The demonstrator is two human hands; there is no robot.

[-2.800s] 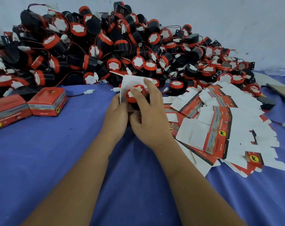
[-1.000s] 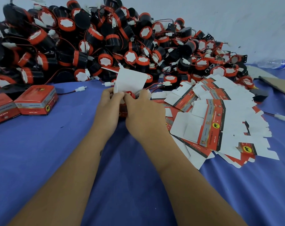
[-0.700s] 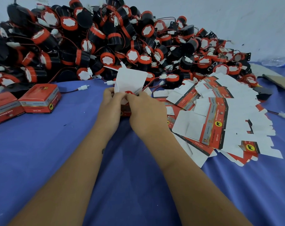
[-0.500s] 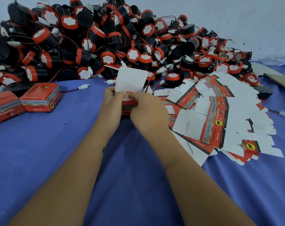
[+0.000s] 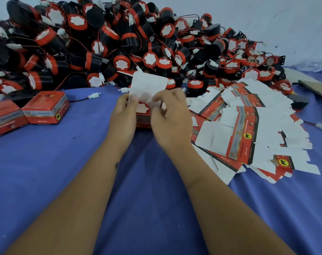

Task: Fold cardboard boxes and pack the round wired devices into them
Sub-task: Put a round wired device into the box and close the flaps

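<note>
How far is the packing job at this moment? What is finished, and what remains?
Done: two closed boxes stand at the left on the blue cloth. In hand: the left hand and right hand hold an open box with a round device inside; its white lid flap is up, not yet tucked. Left: a big pile of devices and many flat box blanks.

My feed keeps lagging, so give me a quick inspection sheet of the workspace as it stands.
Surface: blue cloth, lying flat.
Job's things: open box with one device inside, white lid flap up; device pile behind; flat cartons right; two closed boxes left.
Clutter: brown cardboard, plastic bottle far right.
Grips: left hand holds the box; right hand blurred at the flap.
Cables: loose white connector on red-black wire.
Surroundings: pale wall.
</note>
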